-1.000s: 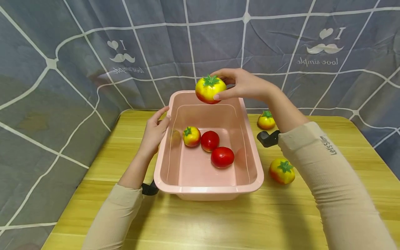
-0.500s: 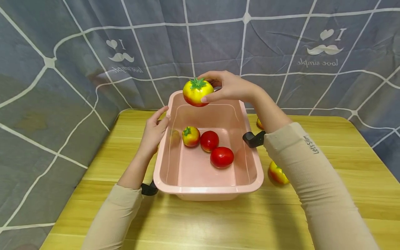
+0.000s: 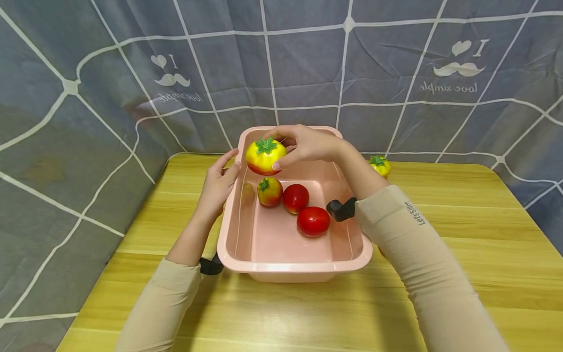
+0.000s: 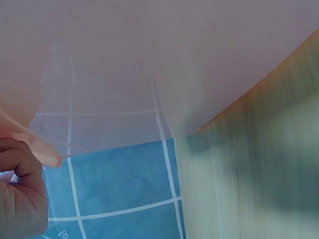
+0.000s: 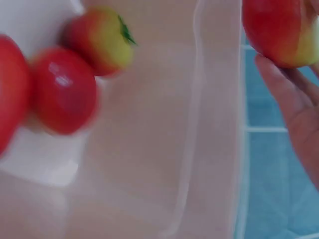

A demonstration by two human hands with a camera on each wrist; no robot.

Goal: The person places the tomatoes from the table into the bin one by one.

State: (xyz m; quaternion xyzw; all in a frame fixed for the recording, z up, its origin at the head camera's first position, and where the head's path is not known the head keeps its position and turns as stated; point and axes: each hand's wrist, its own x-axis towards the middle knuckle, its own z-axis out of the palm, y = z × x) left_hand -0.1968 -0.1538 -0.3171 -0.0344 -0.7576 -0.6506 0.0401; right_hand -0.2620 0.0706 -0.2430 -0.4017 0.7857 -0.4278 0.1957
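In the head view, my right hand [image 3: 308, 144] grips a yellow-and-red toy tomato [image 3: 264, 156] with a green leafy top, thumb on the near side. It hangs over the far left part of a pink plastic basin [image 3: 288, 267]. The right wrist view shows the same tomato's red underside [image 5: 274, 30] between the fingers. My left hand [image 3: 215, 188] holds the basin's left rim, fingers bent beside it in the left wrist view. Inside the basin lie a yellow-red tomato [image 3: 270, 192] and two with red sides up, one round [image 3: 295, 199], one wider [image 3: 313, 222].
The basin stands on a wood-grain table [image 3: 281, 318]. Another yellow tomato [image 3: 380, 167] sits right of the basin, partly behind the right forearm. A grey curtain [image 3: 303, 63] with white lines hangs behind. Black camera mounts [image 3: 340, 209] stick out from the sleeves.
My right hand has carried the tomato left and then lower, over the basin. The forearm now covers most of the nearer tomato on the table. My left hand stays on the rim.
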